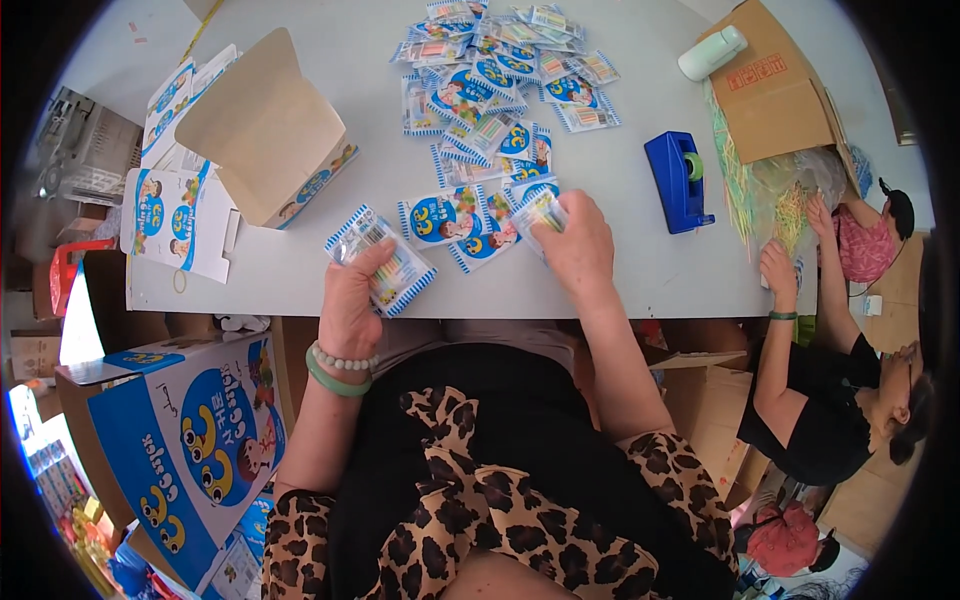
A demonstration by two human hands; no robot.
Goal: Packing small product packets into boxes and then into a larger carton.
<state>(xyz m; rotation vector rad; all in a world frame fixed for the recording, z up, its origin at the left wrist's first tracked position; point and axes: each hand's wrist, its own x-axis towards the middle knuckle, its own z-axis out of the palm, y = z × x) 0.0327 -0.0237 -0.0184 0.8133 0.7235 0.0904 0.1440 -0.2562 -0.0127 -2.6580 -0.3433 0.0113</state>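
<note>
My left hand (pixel 358 285) is closed round a small stack of candy packets (pixel 398 275), thumb pressed on top, close to the table's front edge. With my right hand (pixel 577 240) I pinch another blue-and-white packet (pixel 540 217) by its side. Between the two hands a few loose packets (pixel 445 215) lie on the table. Beyond them spreads a large pile of the same packets (pixel 490 75), some showing the printed front and some the clear side with coloured sticks. An open display box (pixel 285 130) stands to the left of the pile, its lid raised.
Flattened printed boxes (pixel 170 215) lie at the table's left. A blue tape dispenser (pixel 675 182), a brown carton (pixel 775 85) and a pale bottle (pixel 712 53) stand at the right. There, a co-worker's hands (pixel 780 268) touch a plastic bag of thin coloured strands (pixel 793 215). A large printed carton (pixel 200 440) is below left.
</note>
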